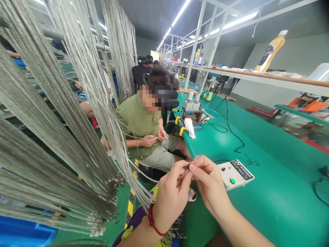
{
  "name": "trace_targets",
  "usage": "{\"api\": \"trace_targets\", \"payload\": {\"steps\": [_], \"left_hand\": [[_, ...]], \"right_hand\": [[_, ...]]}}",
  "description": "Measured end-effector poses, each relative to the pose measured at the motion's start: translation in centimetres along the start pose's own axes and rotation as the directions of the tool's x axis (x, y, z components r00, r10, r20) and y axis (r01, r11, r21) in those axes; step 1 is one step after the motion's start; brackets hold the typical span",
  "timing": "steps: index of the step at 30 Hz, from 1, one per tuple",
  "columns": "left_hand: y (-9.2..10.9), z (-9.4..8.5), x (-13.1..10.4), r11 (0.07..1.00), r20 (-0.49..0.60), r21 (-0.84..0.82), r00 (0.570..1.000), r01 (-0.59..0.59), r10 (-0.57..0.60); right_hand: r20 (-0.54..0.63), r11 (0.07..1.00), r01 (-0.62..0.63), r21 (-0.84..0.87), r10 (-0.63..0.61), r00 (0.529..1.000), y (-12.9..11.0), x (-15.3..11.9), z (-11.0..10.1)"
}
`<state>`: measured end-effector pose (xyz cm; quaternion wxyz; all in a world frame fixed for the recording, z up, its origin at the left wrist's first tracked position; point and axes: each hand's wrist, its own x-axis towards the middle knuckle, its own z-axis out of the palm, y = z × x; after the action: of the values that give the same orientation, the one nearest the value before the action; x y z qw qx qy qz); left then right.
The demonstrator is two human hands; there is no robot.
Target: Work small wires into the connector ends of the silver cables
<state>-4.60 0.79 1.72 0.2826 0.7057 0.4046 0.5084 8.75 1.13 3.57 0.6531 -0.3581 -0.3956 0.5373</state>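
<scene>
My left hand (172,192), with a red beaded bracelet (151,218) on its wrist, is closed with thumb and fingers pinched on a thin silver cable (197,160). My right hand (210,181) pinches the same cable close to its end, its fingertips meeting those of the left. The fingers cover most of the held part, so the detail at its end cannot be made out. Beside my left forearm hangs a loose bunch of silver braided cables (138,188). Just right of my right hand, a white control box (238,174) with a green button lies on the green table (272,199).
Thick bundles of silver cables (77,137) hang at the left. A co-worker in a green shirt (133,116) sits ahead, holding a cable. A bench press machine (192,113) stands at the table edge. A shelf (236,72) carries a yellow bottle (271,51). Black wires cross the table.
</scene>
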Motion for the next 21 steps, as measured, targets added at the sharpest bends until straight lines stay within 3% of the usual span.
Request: {"api": "trace_targets", "payload": {"steps": [6, 9, 12, 17, 21], "left_hand": [[0.3, -0.4, -0.2, 0.982, 0.074, -0.162, 0.994, 0.094, -0.083], [0.0, -0.7, -0.5, 0.969, 0.092, -0.208, 0.989, 0.134, -0.117], [0.0, -1.1, -0.7, 0.953, 0.087, -0.25, 0.984, 0.171, -0.154], [0.7, -1.8, -0.5, 0.867, 0.089, -0.427, 0.966, 0.257, -0.243], [1.0, -2.1, -0.4, 0.825, 0.1, -0.488, 0.957, 0.286, -0.273]], "right_hand": [[0.026, 0.973, 0.193, -0.128, -0.191, 0.981, -0.3, 0.2, -1.2], [0.047, 0.96, 0.235, -0.152, -0.231, 0.972, -0.5, 0.4, -1.5], [0.084, 0.966, 0.209, -0.152, -0.198, 0.977, -0.6, 0.4, -1.5], [0.187, 0.989, 0.051, -0.136, -0.025, 0.982, 0.0, 0.2, -0.8], [0.18, 0.995, 0.086, -0.059, -0.074, 0.981, 1.0, 0.0, -0.3]]}}
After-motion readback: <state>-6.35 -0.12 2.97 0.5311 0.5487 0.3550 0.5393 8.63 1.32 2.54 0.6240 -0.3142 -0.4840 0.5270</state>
